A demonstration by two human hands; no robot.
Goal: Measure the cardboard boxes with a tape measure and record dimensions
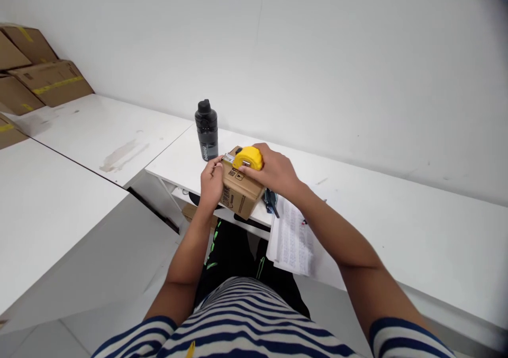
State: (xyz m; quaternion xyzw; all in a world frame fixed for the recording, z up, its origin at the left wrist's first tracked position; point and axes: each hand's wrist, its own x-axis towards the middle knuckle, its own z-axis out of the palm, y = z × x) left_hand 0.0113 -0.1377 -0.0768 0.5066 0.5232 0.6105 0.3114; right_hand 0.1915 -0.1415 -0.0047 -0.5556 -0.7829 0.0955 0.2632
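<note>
A small brown cardboard box (240,195) with dark printing is tilted over the front edge of the white desk. My right hand (274,168) is closed around a yellow tape measure (251,158), which lies against the top of the box. A short stretch of metal blade (229,158) shows on the tape measure's left side. At the box's left edge, my left hand (212,181) grips the cardboard, its fingertips close to the blade's end. Whether those fingertips also pinch the blade cannot be made out.
Behind the box stands a dark water bottle (207,130). Printed papers (293,236) and a dark tool (271,202) lie to the right, under my forearm. Larger taped cartons (57,83) are stacked at the far left. A white wall (337,72) borders the desk (420,226).
</note>
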